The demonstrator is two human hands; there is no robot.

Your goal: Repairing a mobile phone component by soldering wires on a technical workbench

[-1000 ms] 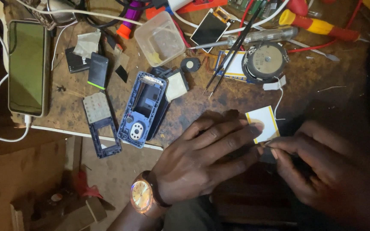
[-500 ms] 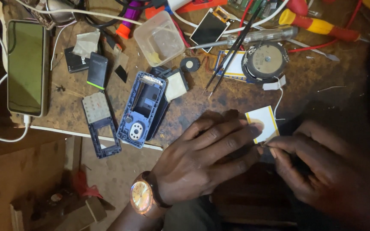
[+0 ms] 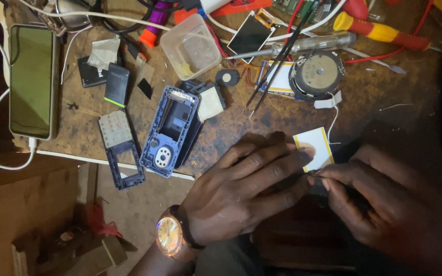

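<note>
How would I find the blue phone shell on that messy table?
Start at the big phone with the green screen at the table's left edge. Go right, past the grey keypad frame, to the blue phone shell. It alone is bright blue, hollow, with an oval speaker hole at its bottom.

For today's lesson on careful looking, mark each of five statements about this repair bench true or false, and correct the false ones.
1. A gold-faced wristwatch sits on the left hand's wrist. True.
2. The blue phone housing is closed, with its screen fitted. False: it lies open and hollow.
3. The right hand meets the left hand's fingertips beside a white and yellow card. True.
4. The smartphone at the left has no cable. False: a white cable plugs into its bottom end.
5. The tweezers are in the right hand. False: they lie on the bench near the round speaker.
</note>
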